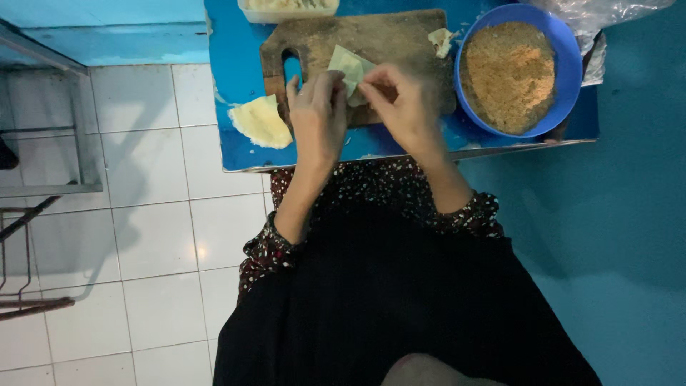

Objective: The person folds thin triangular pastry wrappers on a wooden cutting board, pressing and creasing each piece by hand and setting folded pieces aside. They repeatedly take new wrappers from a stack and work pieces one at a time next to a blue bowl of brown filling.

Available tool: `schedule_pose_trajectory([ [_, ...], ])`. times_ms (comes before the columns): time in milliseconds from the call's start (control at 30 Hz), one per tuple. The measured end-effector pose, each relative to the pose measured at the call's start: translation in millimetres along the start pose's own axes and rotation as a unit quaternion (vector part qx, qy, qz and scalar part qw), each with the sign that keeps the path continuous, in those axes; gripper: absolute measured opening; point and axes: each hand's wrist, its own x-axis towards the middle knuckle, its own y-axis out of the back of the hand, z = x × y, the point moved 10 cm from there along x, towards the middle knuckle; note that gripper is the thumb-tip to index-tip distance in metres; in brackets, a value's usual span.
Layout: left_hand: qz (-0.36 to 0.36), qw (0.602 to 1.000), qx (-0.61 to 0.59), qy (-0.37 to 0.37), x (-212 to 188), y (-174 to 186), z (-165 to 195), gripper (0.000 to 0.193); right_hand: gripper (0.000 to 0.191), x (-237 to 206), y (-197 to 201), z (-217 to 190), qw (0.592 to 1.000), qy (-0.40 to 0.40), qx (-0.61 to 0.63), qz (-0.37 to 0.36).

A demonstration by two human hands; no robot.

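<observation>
Fingertips of left hand (318, 114) and right hand (400, 107) — pinched grip on pale wrapper (349, 68)

pale container (288, 10) cut off by top edge; hands (361, 107) hide wrapper's (348, 66) lower part.

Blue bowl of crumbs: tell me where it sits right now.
In the head view, the blue bowl of crumbs sits at the table's right end, beside the wooden cutting board and just beyond the right hand.
</observation>
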Motion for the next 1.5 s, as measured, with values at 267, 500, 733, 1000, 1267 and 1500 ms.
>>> schedule_pose_trajectory([
  [267,-0.052,0.988,0.111,-0.088,-7.6,7.1,19.7,0.01,0.019,-3.2,-6.4,-7.6,0.993,0.088,-0.044,-0.067],
  [500,-0.101,0.963,0.175,-0.177,1.5,-0.1,19.1,0.015,0.029,-0.1,0.8,-13.1,0.968,0.179,-0.094,-0.148],
  [733,-0.096,0.985,0.092,-0.106,9.5,8.9,0.5,0.019,0.012,16.4,-7.1,5.0,0.967,0.191,-0.131,-0.104],
  [1000,-0.057,0.996,0.065,-0.018,21.9,4.4,-10.7,0.021,0.017,31.3,-10.2,40.5,0.996,0.023,0.0,-0.085],
  [1267,-0.089,0.972,0.156,-0.151,15.6,4.6,2.0,0.014,0.015,16.4,2.1,5.7,0.949,0.264,-0.156,-0.081],
  [1500,-0.117,0.988,0.074,-0.064,36.3,-14.3,-36.6,0.02,0.015,42.2,-6.7,54.1,0.979,0.093,-0.158,-0.085],
])
